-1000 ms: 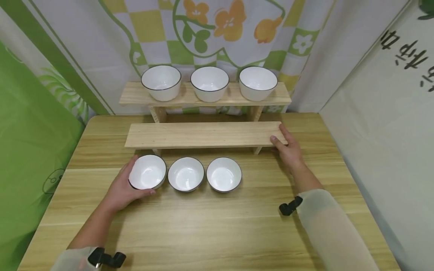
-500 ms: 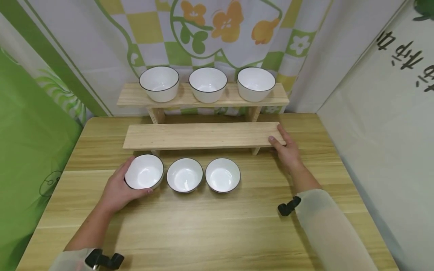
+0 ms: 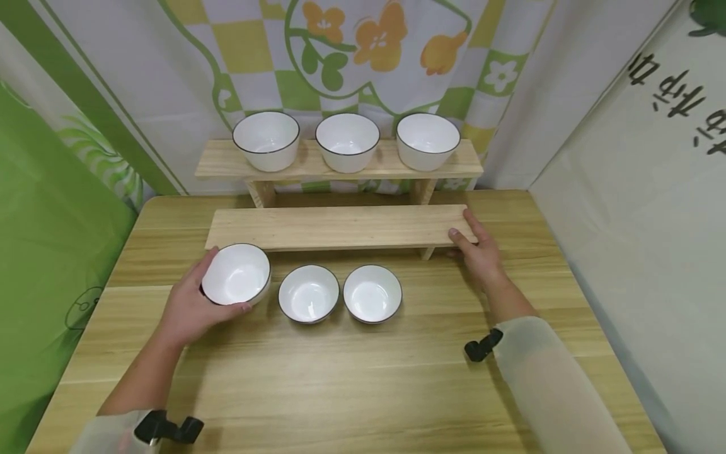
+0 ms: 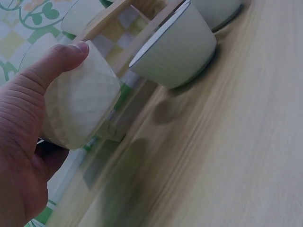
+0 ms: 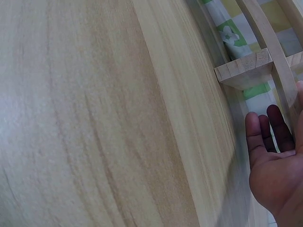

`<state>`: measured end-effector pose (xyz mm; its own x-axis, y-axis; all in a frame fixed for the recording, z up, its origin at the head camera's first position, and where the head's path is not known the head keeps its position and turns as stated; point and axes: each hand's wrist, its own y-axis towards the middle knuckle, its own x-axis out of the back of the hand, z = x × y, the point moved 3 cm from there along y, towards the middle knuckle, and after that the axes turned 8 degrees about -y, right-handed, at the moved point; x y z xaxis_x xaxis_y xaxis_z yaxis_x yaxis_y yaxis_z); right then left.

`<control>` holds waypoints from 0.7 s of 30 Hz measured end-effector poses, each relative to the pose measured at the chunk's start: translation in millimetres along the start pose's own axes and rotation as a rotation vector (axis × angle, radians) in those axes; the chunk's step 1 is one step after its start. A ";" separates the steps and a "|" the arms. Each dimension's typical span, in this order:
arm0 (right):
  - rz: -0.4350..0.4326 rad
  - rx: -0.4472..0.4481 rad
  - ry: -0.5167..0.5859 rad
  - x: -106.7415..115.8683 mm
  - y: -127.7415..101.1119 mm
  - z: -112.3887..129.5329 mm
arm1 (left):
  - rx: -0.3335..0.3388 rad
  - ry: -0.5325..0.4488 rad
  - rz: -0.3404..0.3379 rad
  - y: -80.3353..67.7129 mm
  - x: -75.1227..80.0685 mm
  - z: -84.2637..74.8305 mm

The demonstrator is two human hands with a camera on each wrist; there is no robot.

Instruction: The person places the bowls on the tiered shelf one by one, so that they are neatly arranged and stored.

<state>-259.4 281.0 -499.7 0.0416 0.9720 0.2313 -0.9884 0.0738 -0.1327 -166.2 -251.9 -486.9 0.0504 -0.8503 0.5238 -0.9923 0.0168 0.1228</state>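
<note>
Your left hand (image 3: 190, 309) lifts a bowl while your right steadies the shelf.

Fingers wrapped round its wall, you hold the white black-rimmed ceramic bowl (image 3: 235, 275) tilted just off the pale wooden table (image 3: 351, 378), beside two matching bowls (image 3: 340, 294); your right hand (image 3: 481, 255), fingers straight, presses the lower pine shelf board (image 3: 340, 226), likely bracing it; three bowls (image 3: 346, 141) line the upper tier.

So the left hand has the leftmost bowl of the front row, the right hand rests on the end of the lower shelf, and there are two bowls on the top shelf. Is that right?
Not quite: the top shelf holds three bowls, not two, as the head view shows. The rest stands: the left hand holds the leftmost bowl of the front row, and the right hand rests on the end of the lower shelf.
</note>
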 end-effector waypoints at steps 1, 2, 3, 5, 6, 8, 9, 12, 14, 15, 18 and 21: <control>-0.001 -0.005 -0.002 0.3 -0.2 0.0 | 0.004 0.003 0.001 1.2 0.0 -2.5; -0.004 -0.008 -0.005 0.4 -0.5 0.2 | 0.005 0.005 0.002 2.4 -0.1 -5.2; -0.005 -0.011 -0.013 0.6 -0.9 0.5 | 0.008 0.012 0.002 3.5 -0.2 -7.8; -0.007 -0.017 -0.040 1.0 -1.8 0.9 | 0.007 0.008 0.000 5.9 -1.4 -13.0; -0.008 -0.019 -0.055 1.4 -2.2 1.2 | 0.007 0.005 0.001 7.2 -2.2 -15.8; -0.009 -0.022 -0.070 1.6 -2.8 2.0 | 0.004 0.006 0.002 9.9 -3.5 -21.4; -0.011 -0.021 -0.078 1.8 -2.9 2.3 | 0.006 0.003 0.004 11.3 -4.4 -24.1; -0.011 -0.019 -0.083 2.0 -3.2 3.0 | 0.008 -0.007 0.011 15.6 -7.3 -31.9; -0.011 -0.016 -0.082 2.1 -2.9 2.8 | 0.009 -0.016 0.014 18.5 -9.6 -36.0; -0.010 -0.014 -0.082 2.2 -2.6 2.4 | 0.009 -0.019 0.016 20.0 -10.8 -38.1; -0.006 -0.011 -0.075 2.3 -1.8 1.1 | 0.000 -0.019 0.019 24.7 -14.7 -43.6; -0.003 -0.011 -0.065 2.4 -0.9 -0.4 | -0.019 -0.015 0.024 29.6 -18.9 -48.5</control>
<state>-258.3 283.4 -499.5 0.0350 0.9553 0.2934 -0.9867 0.0797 -0.1420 -191.0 -209.9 -452.3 0.0244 -0.8574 0.5140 -0.9908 0.0477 0.1266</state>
